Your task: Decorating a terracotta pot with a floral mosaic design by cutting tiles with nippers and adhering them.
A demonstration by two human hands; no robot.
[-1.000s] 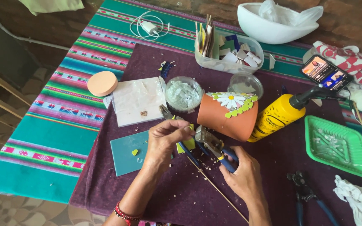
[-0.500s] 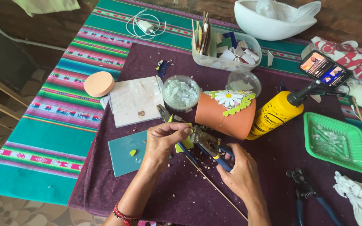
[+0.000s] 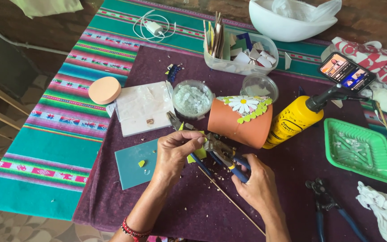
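Both our hands meet near the front middle of the tabletop, over a purple cloth (image 3: 193, 210). Our left hand (image 3: 173, 154) pinches a small yellow-green tile piece (image 3: 196, 154) between thumb and fingertips. Our right hand (image 3: 258, 188) is closed round the blue handles of nippers (image 3: 220, 152), whose metal head sits right against the tile piece, just beside our left fingers.

A thin wooden stick (image 3: 231, 199) lies slanted on the cloth under our hands, running toward the front edge. Just left of our left hand lies a flat teal tile (image 3: 131, 168) with a small yellow chip on it.

Just behind our hands a terracotta pot (image 3: 238, 121) lies on its side, with a white daisy and green leaves set in mosaic on it. Touching it on the right is a yellow glue bottle (image 3: 292, 123), tilted. Behind and to the left of the pot stands a round tub of clear glass bits (image 3: 192, 98), and beside that a white tile (image 3: 142, 107) and a round peach sponge (image 3: 105, 89).

Toward the right edge sits a green tray (image 3: 359, 150); nearer the front right corner lie pliers (image 3: 325, 206) and a white rag (image 3: 379, 208). Along the back edge we see a clear box of tile scraps (image 3: 242, 54), a white bowl (image 3: 287, 22), a charger (image 3: 153, 27) and a phone (image 3: 346, 71) on a stand.
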